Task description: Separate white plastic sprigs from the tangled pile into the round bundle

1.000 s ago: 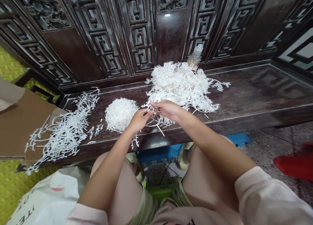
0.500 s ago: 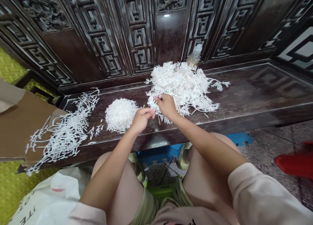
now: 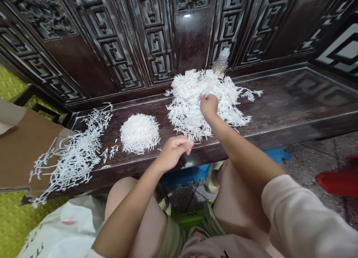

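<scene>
My right hand (image 3: 209, 105) reaches over the big heap of white branching sprigs (image 3: 184, 118), fingers pinched on one of the white sprigs. Nearer to me, my left hand (image 3: 176, 150) hovers by the bench's front edge, fingers curled together; whether a small piece is in them I cannot make out. Left of the heap sits a rounded pile of short white pieces (image 3: 140, 134). Farther left lies a tangle of bare white stems (image 3: 75, 159), hanging partly over the edge.
All this lies on a dark wooden bench (image 3: 282, 105) with a carved back (image 3: 192, 37). A clear bottle with a white cap (image 3: 222, 60) stands behind the heap. At the left are a cardboard piece (image 3: 30, 149) and a white bag (image 3: 67, 228); a red object (image 3: 338, 183) is at the right.
My right hand has moved up and right, farther into the big heap. My left hand has moved right and toward me, away from the rounded pile.
</scene>
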Action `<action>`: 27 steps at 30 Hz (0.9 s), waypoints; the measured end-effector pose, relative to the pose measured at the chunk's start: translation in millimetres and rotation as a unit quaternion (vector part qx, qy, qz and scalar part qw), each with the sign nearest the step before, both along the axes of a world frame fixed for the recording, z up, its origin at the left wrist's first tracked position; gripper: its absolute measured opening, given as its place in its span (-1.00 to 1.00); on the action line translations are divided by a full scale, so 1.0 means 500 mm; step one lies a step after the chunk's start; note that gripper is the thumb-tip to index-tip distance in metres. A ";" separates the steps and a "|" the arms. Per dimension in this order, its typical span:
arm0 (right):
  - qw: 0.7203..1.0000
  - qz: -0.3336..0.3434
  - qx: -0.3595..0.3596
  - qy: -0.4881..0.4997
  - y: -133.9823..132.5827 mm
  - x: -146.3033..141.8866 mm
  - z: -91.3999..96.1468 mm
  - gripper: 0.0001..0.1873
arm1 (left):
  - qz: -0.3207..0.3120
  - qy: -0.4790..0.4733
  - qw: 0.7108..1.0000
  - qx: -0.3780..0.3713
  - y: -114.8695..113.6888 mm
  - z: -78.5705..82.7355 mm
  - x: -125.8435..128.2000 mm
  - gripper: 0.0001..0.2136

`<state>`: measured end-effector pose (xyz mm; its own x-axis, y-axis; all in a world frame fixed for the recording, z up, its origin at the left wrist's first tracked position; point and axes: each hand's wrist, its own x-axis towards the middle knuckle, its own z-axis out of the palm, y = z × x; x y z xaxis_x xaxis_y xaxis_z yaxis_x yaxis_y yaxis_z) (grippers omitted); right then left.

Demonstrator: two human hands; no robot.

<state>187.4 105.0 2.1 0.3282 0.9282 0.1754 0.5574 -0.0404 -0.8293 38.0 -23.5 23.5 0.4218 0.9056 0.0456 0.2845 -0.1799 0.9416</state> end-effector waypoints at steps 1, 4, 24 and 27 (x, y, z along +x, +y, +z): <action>1.000 -0.006 0.009 0.000 0.007 0.016 0.005 -0.70 | 0.014 0.042 0.999 -0.002 0.006 0.001 -0.011 -0.67; 0.994 0.080 -0.062 0.035 -0.003 0.035 0.021 -0.69 | 0.171 0.208 0.962 0.035 0.054 -0.013 -0.080 -0.68; 0.957 0.163 -0.130 0.201 -0.033 0.019 0.037 -0.79 | 0.187 0.380 0.903 -0.065 0.102 -0.104 -0.204 -0.72; 0.955 0.167 -0.126 0.209 -0.031 0.020 0.037 -0.79 | 0.070 0.445 0.888 -0.096 0.093 -0.131 -0.157 -0.77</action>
<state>197.4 89.7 20.4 -0.0020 0.9887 -0.1499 0.1960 -0.1466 -0.9696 -40.4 22.7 -42.0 0.0965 0.9070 -0.4100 0.9378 0.0552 0.3427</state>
